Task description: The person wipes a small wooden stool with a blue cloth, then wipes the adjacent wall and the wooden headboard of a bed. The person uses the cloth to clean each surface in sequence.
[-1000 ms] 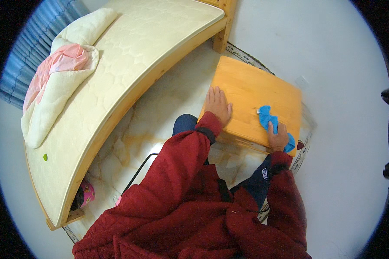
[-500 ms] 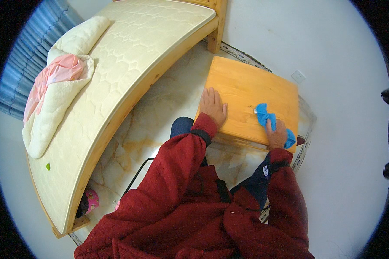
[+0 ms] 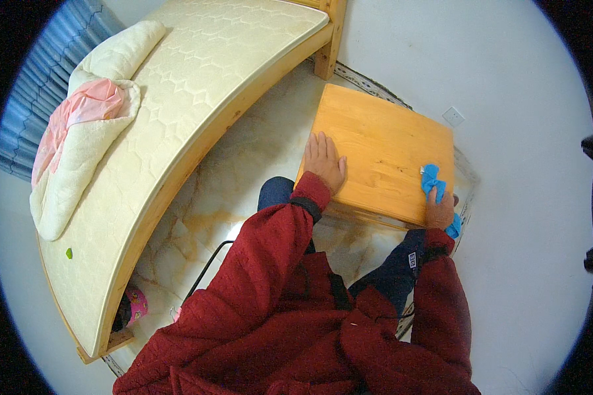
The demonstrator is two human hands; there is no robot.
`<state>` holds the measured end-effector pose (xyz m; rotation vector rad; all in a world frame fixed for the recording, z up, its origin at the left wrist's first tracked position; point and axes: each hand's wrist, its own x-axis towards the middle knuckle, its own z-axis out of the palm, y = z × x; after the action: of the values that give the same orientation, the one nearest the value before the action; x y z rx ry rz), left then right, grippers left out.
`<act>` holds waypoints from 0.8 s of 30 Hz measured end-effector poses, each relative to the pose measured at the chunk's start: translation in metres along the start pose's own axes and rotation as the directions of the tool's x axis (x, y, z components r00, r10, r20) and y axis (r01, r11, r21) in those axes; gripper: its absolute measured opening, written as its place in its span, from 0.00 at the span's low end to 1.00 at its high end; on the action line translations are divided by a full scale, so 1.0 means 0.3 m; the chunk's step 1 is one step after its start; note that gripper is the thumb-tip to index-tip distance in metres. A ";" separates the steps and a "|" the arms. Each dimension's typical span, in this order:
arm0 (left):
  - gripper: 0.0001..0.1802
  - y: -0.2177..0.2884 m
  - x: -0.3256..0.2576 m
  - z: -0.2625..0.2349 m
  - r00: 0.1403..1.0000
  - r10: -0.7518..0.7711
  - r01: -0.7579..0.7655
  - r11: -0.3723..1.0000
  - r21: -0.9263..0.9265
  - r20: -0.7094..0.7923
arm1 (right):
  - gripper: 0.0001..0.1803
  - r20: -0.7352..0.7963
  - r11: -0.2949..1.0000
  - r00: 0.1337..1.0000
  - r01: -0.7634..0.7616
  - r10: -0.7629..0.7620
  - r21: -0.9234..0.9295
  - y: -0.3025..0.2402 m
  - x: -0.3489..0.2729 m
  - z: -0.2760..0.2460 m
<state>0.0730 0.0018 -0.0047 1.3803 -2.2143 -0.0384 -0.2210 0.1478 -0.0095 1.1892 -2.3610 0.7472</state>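
A small wooden table point(image 3: 375, 138) with a smooth yellow-orange top stands in front of me. My left hand point(image 3: 325, 162) lies flat on its left edge, fingers stretched out and holding nothing. At the table's near right corner my right hand point(image 3: 439, 210) grips a blue cloth point(image 3: 432, 182). One end of the cloth, with a small white tag, rests on the tabletop. Its other end hangs out past the right side of the hand, by the table's edge. The palm hides the middle of the cloth.
Left of the table is a wooden bed with a cream mattress point(image 3: 197, 79). On it lie a white and pink quilt point(image 3: 89, 131) and a small green object point(image 3: 69, 253). A pink patterned item point(image 3: 137, 304) sits under the bed. A white wall with a socket point(image 3: 453, 116) rises at the right.
My right hand has slid the blue cloth rightward across the tabletop to the right edge. My left hand has stayed in place.
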 end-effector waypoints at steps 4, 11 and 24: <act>0.36 0.005 0.001 -0.003 0.999 -0.012 0.012 1.000 0.022 0.034 | 0.21 0.054 1.000 0.999 -0.008 0.007 0.019 -0.047 -0.017 -0.002; 0.35 0.007 0.004 -0.015 0.998 -0.030 0.032 0.999 -0.030 0.057 | 0.16 0.037 0.971 0.982 0.174 -0.183 0.163 -0.225 -0.060 -0.004; 0.36 0.006 0.004 -0.009 1.000 -0.008 0.008 1.000 0.018 0.019 | 0.16 0.050 0.943 0.959 0.265 -0.280 0.201 -0.362 -0.082 0.018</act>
<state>0.0723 0.0023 -0.0015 1.4039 -2.2300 -0.0356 -0.1185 0.1054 0.0032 1.6147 -2.1562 0.8611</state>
